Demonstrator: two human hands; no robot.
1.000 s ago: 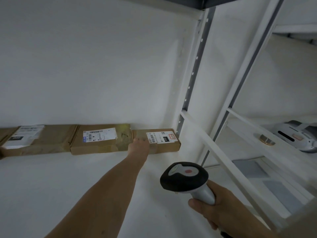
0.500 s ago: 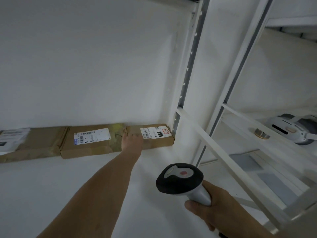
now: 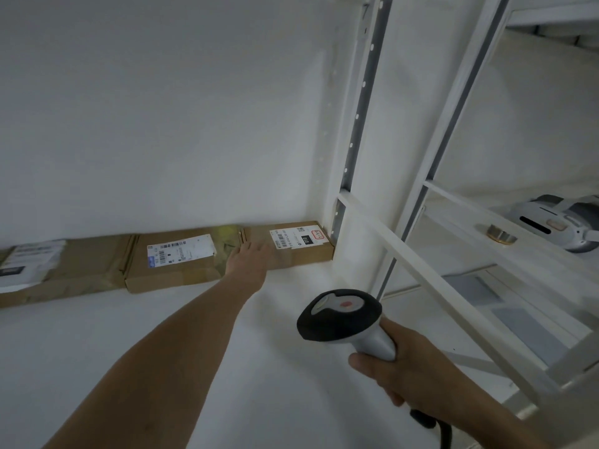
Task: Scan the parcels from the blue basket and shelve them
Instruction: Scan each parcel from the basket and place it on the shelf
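White shelf (image 3: 81, 335) w/ 3 parcels (image 3: 175, 264) lined at back; L hand (image 3: 248, 260) flat on rightmost parcel (image 3: 301, 254), R hand (image 3: 405, 374) grips barcode scanner (image 3: 340, 314). Basket unseen, remainder unknown.

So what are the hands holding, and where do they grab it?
The right hand grips the scanner by its grey handle. The left hand holds nothing; it rests flat on the rightmost parcel.

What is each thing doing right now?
Right parcel: flat on shelf, label up.
Middle parcel: flat, label up.
Left parcel: flat, label up.
Scanner: gripped by right hand.
Left hand: fingers straight, on right parcel.
Headset: resting on side rack.
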